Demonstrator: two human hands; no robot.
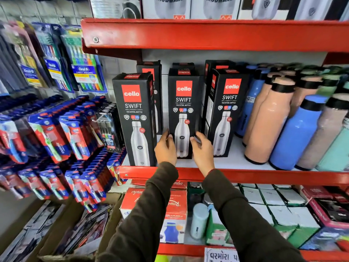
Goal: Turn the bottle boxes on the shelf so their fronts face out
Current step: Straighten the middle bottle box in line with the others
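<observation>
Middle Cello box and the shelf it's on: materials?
Middle Cello box: looks like printed cardboard, matte black, with crisp folded edges and a tucked top flap; both hands grip its lower sides. Shelf: likely painted sheet metal, glossy red front lip with a bolt head; its white deck could be metal or laminate.

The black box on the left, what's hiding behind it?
Behind the left black Cello bottle box stands another black box of the same kind; only its top and right edge show, the rest is covered.
</observation>
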